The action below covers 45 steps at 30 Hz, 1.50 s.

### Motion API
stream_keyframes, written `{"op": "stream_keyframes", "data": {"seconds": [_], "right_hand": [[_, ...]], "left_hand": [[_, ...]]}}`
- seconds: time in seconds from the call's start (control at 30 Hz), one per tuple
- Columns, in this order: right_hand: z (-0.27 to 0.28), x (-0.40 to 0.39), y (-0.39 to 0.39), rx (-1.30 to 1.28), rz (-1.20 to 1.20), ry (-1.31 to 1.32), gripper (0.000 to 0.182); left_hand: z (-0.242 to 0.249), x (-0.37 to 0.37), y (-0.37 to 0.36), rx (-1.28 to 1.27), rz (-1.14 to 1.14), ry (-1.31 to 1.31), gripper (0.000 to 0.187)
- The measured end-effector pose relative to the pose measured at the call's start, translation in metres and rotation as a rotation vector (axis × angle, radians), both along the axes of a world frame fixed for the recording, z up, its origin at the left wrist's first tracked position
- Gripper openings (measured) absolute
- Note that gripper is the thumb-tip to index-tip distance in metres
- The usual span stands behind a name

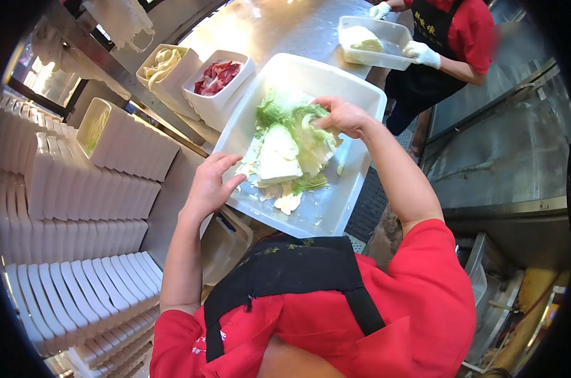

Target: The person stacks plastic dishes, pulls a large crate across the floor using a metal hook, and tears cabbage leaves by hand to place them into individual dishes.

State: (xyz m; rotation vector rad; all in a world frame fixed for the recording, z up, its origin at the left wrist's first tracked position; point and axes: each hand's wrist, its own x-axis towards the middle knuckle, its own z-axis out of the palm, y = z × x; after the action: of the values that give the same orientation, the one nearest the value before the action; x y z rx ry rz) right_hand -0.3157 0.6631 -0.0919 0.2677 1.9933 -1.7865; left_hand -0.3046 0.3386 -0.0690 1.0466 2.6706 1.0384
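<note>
A large white plastic tub (336,205) is in front of me, with pieces of napa cabbage (279,153) in it: a pale chunk and frilly green leaves. My right hand (345,118) reaches over the tub's right side, its thumb and fingers curled on the cabbage leaves (314,135). My left hand (211,183) is at the tub's left rim, holding nothing, its fingers apart and pointing toward the cabbage. Small leaf scraps (288,203) lie on the tub's floor near me.
Stacks of white rectangular containers (78,290) fill the left side. Beyond the tub are a container of red meat slices (217,77) and one of pale leaves (163,65) by a steel table (279,25). A gloved co-worker (452,38) holds a clear bin (386,58) at upper right.
</note>
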Motion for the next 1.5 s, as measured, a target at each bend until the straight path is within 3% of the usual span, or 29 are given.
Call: {"op": "stream_keyframes", "data": {"seconds": [0.1,0.2,0.3,0.37,0.47,0.53,0.63,0.7,0.73,0.77,0.83,0.87,0.9,1.0,1.1,1.17,1.23,1.27,1.3,1.37,1.43,1.5], "right_hand": [[0.028,0.012,0.004,-0.178,-0.047,0.152,0.051],[0.027,0.011,0.006,0.285,0.028,0.29,0.059],[0.048,0.021,0.006,0.259,-0.077,0.202,0.06],[0.044,0.02,0.017,0.277,-0.051,0.327,0.056],[0.068,0.027,0.02,-0.034,0.028,0.248,0.056],[0.066,0.024,0.023,-0.085,0.028,0.237,0.054],[0.066,0.024,0.016,-0.236,0.052,0.243,0.047],[0.065,0.025,0.003,-0.44,-0.004,0.273,0.044],[0.066,0.027,-0.003,-0.473,0.008,0.264,0.042],[0.06,0.025,-0.008,-0.512,0.015,0.27,0.04],[0.06,0.028,-0.019,-0.553,0.006,0.248,0.039],[0.06,0.029,-0.025,-0.528,-0.034,0.258,0.032],[0.058,0.027,-0.025,-0.531,-0.034,0.259,0.032],[0.049,0.021,-0.02,-0.227,-0.147,0.372,0.02],[0.051,0.021,-0.001,-0.269,-0.362,0.386,0.019],[0.044,0.018,0.015,-0.25,-0.383,0.381,0.019],[0.023,0.011,0.033,0.264,-0.259,0.521,0.026],[0.027,0.019,0.028,0.6,-0.167,0.495,0.048],[0.027,0.028,0.023,0.964,-0.003,0.638,0.074],[0.041,0.044,0.005,1.033,0.194,0.74,0.091],[0.05,0.052,-0.017,0.609,0.263,0.954,0.09],[0.057,0.06,-0.043,0.5,0.302,1.107,0.071]], "left_hand": [[0.001,0.003,0.007,-0.022,-0.016,0.009,0.036],[0.005,0.006,0.014,-0.007,-0.026,0.006,0.037],[0.009,0.009,0.018,0.014,-0.025,0.034,0.037],[0.013,0.012,0.021,0.045,-0.02,0.024,0.037],[0.023,0.02,0.026,0.121,-0.009,-0.013,0.036],[0.026,0.023,0.03,0.175,0.005,-0.038,0.034],[0.026,0.027,0.041,0.178,0.012,-0.158,0.041],[0.024,0.029,0.057,0.391,0.213,-0.408,0.058],[0.01,0.023,0.063,0.572,0.196,-0.526,0.08],[0.001,0.02,0.069,0.573,0.203,-0.518,0.08],[-0.012,0.016,0.078,0.792,0.106,-0.929,0.087],[-0.013,0.017,0.081,0.817,0.12,-1.012,0.072],[-0.013,0.019,0.081,0.814,0.122,-1.011,0.072],[-0.006,0.026,0.079,1.023,0.135,-1.162,0.041],[-0.002,0.024,0.067,0.966,0.209,-1.137,0.043],[-0.002,0.023,0.059,0.983,0.21,-1.145,0.043],[-0.001,0.023,0.055,0.962,0.249,-1.111,0.044],[0.0,0.023,0.054,0.963,0.249,-1.109,0.044],[0.001,0.021,0.052,0.96,0.23,-1.112,0.044],[0.004,0.02,0.049,0.959,0.222,-1.104,0.044],[0.008,0.017,0.047,0.964,0.112,-1.262,0.044],[0.008,0.015,0.047,0.949,0.057,-1.374,0.044]]}}
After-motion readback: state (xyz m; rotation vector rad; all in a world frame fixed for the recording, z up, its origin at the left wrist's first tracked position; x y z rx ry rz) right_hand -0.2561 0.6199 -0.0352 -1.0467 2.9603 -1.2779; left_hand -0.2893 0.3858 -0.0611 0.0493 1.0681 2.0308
